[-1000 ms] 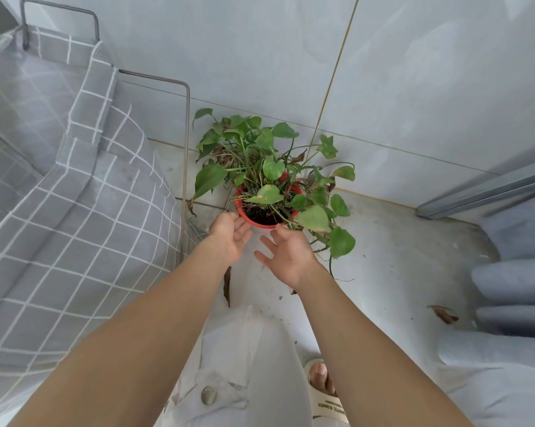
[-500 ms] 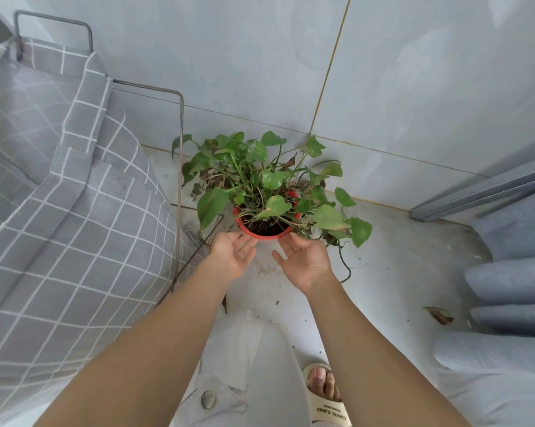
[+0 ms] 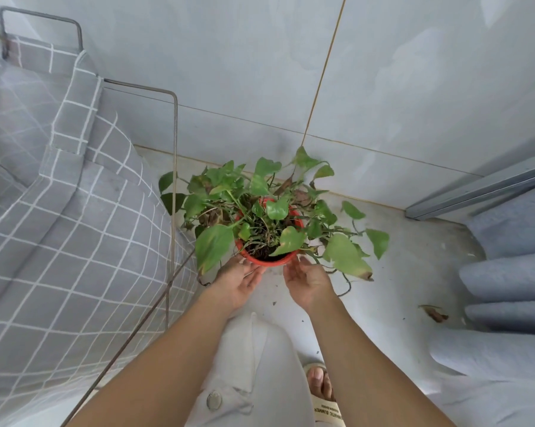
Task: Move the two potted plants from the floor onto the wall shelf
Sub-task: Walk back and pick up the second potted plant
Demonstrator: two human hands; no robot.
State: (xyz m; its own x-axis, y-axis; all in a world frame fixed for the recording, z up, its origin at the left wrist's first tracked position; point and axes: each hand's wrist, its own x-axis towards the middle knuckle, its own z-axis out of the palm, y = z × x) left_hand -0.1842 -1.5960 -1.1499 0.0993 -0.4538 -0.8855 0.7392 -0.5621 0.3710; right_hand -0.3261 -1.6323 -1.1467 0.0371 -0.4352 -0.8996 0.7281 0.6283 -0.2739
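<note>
Together, left hand (image 3: 237, 280) and right hand (image 3: 308, 283) wrap their fingers around one potted plant (image 3: 267, 238).

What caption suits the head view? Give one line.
Both hands cradle a red plastic pot of leafy green vine above a grey floor.

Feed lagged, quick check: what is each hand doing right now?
Left hand: holding the red pot, left side.
Right hand: holding the same pot, right side.

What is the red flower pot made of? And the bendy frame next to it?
The red pot looks like plastic: thin rim, smooth even colour with a slight sheen, though glazed clay cannot be ruled out. The frame looks like bare metal rod: thin, grey, dull shine, bent at its corners.
</note>
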